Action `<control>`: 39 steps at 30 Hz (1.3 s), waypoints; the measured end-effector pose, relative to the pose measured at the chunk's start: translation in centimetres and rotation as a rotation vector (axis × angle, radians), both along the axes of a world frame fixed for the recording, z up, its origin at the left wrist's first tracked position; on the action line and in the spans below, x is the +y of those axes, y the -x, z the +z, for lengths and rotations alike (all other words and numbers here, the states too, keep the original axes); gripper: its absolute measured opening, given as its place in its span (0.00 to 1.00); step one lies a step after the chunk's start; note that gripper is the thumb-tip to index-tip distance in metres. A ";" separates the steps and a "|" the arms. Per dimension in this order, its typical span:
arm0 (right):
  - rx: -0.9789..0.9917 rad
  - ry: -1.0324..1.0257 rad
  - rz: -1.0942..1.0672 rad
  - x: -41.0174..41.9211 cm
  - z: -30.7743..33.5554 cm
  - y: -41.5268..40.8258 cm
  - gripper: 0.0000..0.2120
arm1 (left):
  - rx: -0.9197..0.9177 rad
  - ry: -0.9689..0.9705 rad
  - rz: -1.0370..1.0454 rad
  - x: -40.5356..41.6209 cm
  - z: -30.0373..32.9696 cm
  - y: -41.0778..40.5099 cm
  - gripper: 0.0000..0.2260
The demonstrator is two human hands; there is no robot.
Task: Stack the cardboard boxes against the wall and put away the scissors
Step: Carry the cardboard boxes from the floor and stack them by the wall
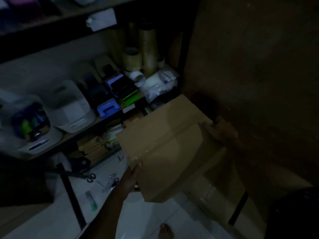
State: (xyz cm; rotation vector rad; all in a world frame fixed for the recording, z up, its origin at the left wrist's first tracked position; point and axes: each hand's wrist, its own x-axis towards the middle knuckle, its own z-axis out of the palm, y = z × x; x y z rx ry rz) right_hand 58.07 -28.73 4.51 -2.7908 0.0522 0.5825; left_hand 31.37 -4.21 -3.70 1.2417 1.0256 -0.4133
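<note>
Both hands' grips, left hand (133,176) and right hand (224,130), seemingly clamp dim cardboard box (169,147).

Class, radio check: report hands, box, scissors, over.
Both hands, left and right, grip the box, held off the floor. Scissors lie on the floor. Nothing blocking.

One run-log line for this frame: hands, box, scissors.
left hand: grips box near corner | right hand: grips far edge | cardboard box: carried, above lower box | scissors: on floor
</note>
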 end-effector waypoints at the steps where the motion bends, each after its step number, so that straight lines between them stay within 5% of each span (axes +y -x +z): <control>1: 0.006 -0.017 0.007 0.9 0.5 2.3 0.32 | 0.009 0.003 0.010 0.9 1.2 2.3 0.29; 10: 0.193 -0.090 0.140 12.3 3.8 20.8 0.55 | -0.082 -0.203 0.069 12.0 7.3 23.4 0.29; 14: 0.154 -0.131 0.340 18.5 6.0 31.7 0.35 | -0.061 -0.203 0.232 16.4 10.3 35.1 0.27; 18: 0.199 -0.113 0.394 25.1 6.8 42.7 0.40 | -0.002 -0.303 0.336 21.1 12.6 48.0 0.36; 27: 0.230 -0.117 0.553 37.0 8.7 59.5 0.48 | -0.043 -0.286 0.646 26.3 16.7 68.7 0.35; 39: 0.115 -0.202 0.659 55.9 12.5 66.7 0.44 | -0.256 -0.341 0.850 40.1 19.7 77.3 0.24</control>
